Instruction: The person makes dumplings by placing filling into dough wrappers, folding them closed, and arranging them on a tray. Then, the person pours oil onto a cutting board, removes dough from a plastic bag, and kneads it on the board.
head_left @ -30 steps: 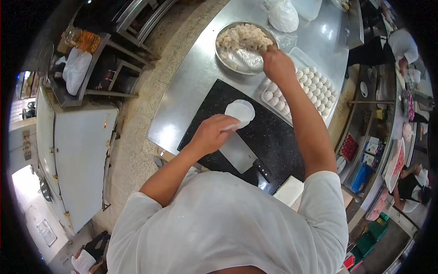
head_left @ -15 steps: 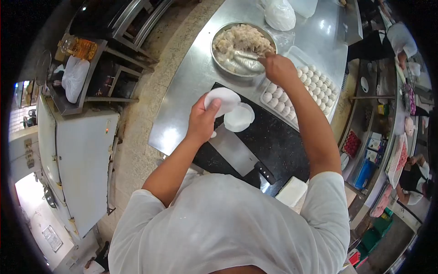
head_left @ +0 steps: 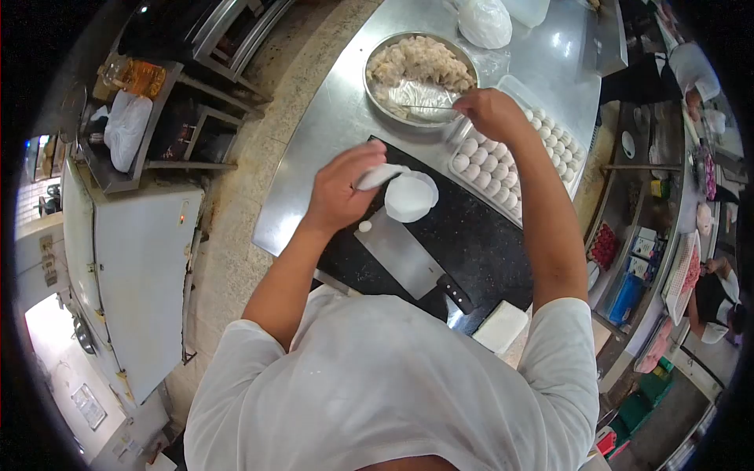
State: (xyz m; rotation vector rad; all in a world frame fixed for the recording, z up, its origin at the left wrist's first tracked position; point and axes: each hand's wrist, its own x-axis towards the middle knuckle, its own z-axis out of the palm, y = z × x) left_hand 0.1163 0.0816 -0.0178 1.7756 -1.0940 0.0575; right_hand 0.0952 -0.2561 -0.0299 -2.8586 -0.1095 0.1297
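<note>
White wrapper (head_left: 378, 177) in left hand (head_left: 344, 188), bowl (head_left: 385, 109) beyond

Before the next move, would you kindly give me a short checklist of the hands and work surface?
1. Left hand has a wrapper: ok, held above the black board.
2. Right hand has the thin tool: ok, held over the bowl.
3. Filling available: ok, heaped toward the bowl's far side.
4. More wrappers within reach: ok, lying on the board near the left hand.
5. Cleaver cleared away: not ok, lying on the board.
6. Filling on the tool: cannot tell, too small.
</note>
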